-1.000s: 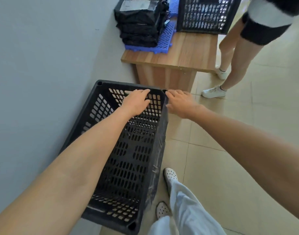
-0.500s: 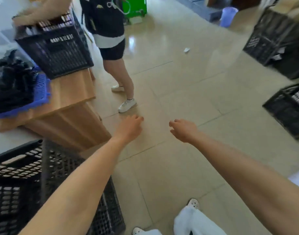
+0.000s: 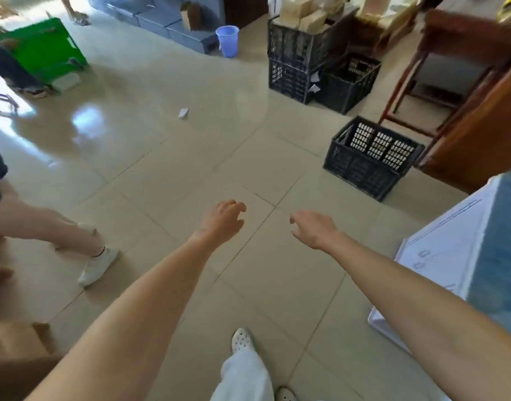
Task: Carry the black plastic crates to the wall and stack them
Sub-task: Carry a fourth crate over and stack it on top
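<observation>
A black plastic crate (image 3: pixel 370 159) stands alone on the tiled floor ahead to the right. Further back, two stacked black crates (image 3: pixel 299 57) hold brown packages, and another black crate (image 3: pixel 350 82) sits beside them. My left hand (image 3: pixel 224 219) and my right hand (image 3: pixel 313 228) are stretched out over bare floor, fingers loosely curled, holding nothing. Both hands are well short of the nearest crate.
Another person's legs and white shoe (image 3: pixel 96 266) are at the left. A wooden table edge (image 3: pixel 14 348) is at lower left, a white and blue box (image 3: pixel 462 256) at right, wooden furniture (image 3: pixel 480 125) behind the crate. A blue bucket (image 3: pixel 227 40) and green cart (image 3: pixel 43 53) stand far back.
My hands let go of the crate by the wall. My view swung right, away from the wall and table, toward the open floor and the crates across the room.
</observation>
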A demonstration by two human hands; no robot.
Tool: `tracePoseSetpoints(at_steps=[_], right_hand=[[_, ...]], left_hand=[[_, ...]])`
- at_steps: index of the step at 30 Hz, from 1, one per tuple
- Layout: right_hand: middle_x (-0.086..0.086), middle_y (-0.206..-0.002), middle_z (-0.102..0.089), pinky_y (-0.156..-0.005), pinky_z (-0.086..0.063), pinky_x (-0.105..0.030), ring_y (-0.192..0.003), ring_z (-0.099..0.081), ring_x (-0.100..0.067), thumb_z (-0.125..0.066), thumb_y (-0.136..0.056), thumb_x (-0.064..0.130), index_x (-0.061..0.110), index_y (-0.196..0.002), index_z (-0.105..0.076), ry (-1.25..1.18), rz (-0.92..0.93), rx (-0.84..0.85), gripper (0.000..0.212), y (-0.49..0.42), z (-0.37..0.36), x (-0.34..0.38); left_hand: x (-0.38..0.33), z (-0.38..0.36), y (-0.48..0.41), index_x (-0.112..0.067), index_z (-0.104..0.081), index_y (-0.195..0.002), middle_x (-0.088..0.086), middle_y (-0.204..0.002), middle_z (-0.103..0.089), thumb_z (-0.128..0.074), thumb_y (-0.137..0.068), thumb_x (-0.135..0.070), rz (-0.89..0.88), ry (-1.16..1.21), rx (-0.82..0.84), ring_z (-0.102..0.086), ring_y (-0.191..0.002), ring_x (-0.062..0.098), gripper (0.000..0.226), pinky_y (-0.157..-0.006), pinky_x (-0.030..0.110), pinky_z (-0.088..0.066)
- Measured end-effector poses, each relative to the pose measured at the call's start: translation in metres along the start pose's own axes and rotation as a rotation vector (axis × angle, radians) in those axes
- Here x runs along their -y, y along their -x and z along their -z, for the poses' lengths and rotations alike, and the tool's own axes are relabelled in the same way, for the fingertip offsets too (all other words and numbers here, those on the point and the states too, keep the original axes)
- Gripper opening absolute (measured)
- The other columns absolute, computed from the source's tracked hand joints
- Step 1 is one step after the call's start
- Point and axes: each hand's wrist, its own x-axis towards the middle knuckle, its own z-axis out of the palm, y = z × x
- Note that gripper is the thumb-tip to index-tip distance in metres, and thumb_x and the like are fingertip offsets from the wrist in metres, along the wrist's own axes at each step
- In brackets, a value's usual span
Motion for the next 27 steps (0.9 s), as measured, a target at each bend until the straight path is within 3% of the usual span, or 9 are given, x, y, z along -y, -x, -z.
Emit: tracePoseSetpoints(at_steps=[8,16,21,27], right_hand=[[-0.007,-0.132,-0.058,-0.088,-0.044,-0.038,-0.118,-0.054,-0.029,-0.043,-0.095,0.026,0.019,-0.126,-0.057,-0.153,-0.228,0.011,0.035,-0.122,0.058,-0.135],[-0.004,-0.130,-0.058,-0.088,-0.047,-0.038,-0.116,-0.055,-0.027,-0.043,-0.096,0.032,0.020,-0.124,-0.056,-0.250,-0.422,0.014,0.033,-0.201,0.094,-0.310],[-0.006,-0.128,-0.058,-0.084,-0.046,-0.036,-0.114,-0.056,-0.028,-0.044,-0.096,0.031,0.017,-0.121,-0.059,-0.256,-0.451,0.074,0.032,-0.242,0.114,-0.426],[-0.008,-0.107,-0.062,-0.085,-0.050,-0.042,-0.103,-0.059,-0.030,-0.050,-0.095,0.030,0.017,-0.096,-0.058,-0.320,-0.458,0.017,0.015,-0.315,0.162,-0.547]], left_hand=[[-0.069,0.029,-0.217,-0.025,-0.055,-0.129,-0.002,-0.130,-0.057,-0.053,-0.095,-0.027,-0.165,-0.068,0.075,-0.051,-0.123,0.023,0.035,-0.093,0.034,-0.042],[-0.200,0.016,-0.418,-0.027,-0.057,-0.125,-0.003,-0.123,-0.061,-0.054,-0.092,-0.029,-0.332,-0.066,0.155,-0.055,-0.117,0.023,0.033,-0.090,0.034,-0.043],[-0.282,0.000,-0.517,-0.026,-0.058,-0.124,-0.003,-0.120,-0.062,-0.056,-0.092,-0.030,-0.318,-0.028,0.203,-0.057,-0.114,0.022,0.032,-0.088,0.033,-0.043],[-0.359,0.002,-0.635,-0.026,-0.058,-0.122,-0.002,-0.120,-0.062,-0.056,-0.092,-0.032,-0.251,0.048,0.187,-0.058,-0.110,0.022,0.031,-0.083,0.035,-0.046]])
